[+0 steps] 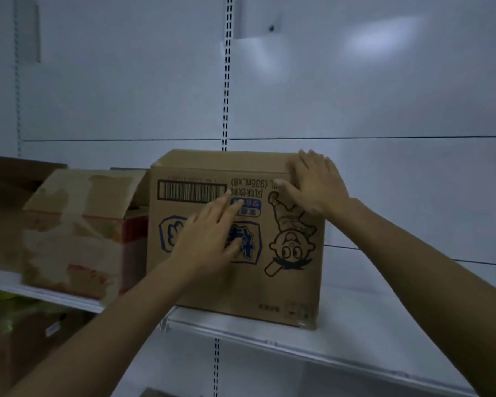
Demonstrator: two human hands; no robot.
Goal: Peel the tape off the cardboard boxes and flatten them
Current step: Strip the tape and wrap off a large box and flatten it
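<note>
A closed brown cardboard box (287, 285) with upside-down print, a barcode and a cartoon figure stands on a white shelf (355, 333). My left hand (209, 233) lies flat against its front face, fingers straight and pointing up to the right. At the box's upper right edge my right hand (312, 181) rests with spread fingers over the top corner and the thumb on the front. No tape shows clearly from here.
To the left on the same shelf stands an open, worn box (78, 233) with a raised flap and red print, with another brown box (9, 179) behind it. More cardboard (35, 339) sits on the level below. A slotted upright (226, 81) runs up the white back wall.
</note>
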